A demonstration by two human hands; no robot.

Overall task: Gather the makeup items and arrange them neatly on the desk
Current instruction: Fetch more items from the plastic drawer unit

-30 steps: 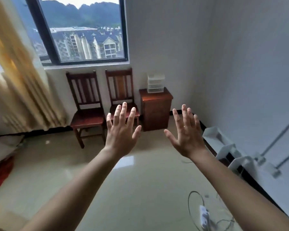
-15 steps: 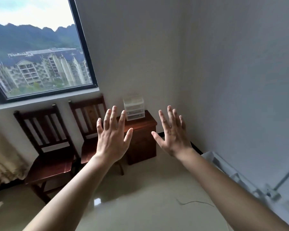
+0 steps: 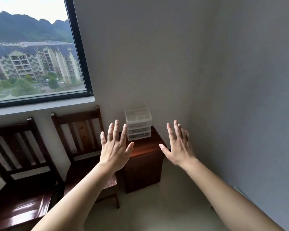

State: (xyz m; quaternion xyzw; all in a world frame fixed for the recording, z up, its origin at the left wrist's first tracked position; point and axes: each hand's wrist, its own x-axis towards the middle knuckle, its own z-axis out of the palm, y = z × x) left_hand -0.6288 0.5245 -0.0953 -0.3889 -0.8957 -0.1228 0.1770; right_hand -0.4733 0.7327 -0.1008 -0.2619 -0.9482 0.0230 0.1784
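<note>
A clear plastic drawer organizer (image 3: 138, 125) with three drawers and an open top tray stands at the back of a small dark wooden cabinet (image 3: 143, 165) in the room's corner. My left hand (image 3: 115, 147) is raised in front of the cabinet's left side, fingers spread, holding nothing. My right hand (image 3: 178, 145) is raised to the cabinet's right, fingers spread and empty, with a ring on one finger. Both hands are in the air, short of the organizer. No loose makeup items are visible.
Two dark wooden chairs, one (image 3: 83, 147) beside the cabinet and another (image 3: 18, 172) further left, stand under a window (image 3: 33, 55). A grey wall (image 3: 240, 97) runs along the right. Pale tiled floor (image 3: 165, 205) lies before the cabinet.
The view has closed in on the corner cabinet and turned right; curtain and floor cables have left the frame. Both hands stay raised and spread, now in front of the cabinet.
</note>
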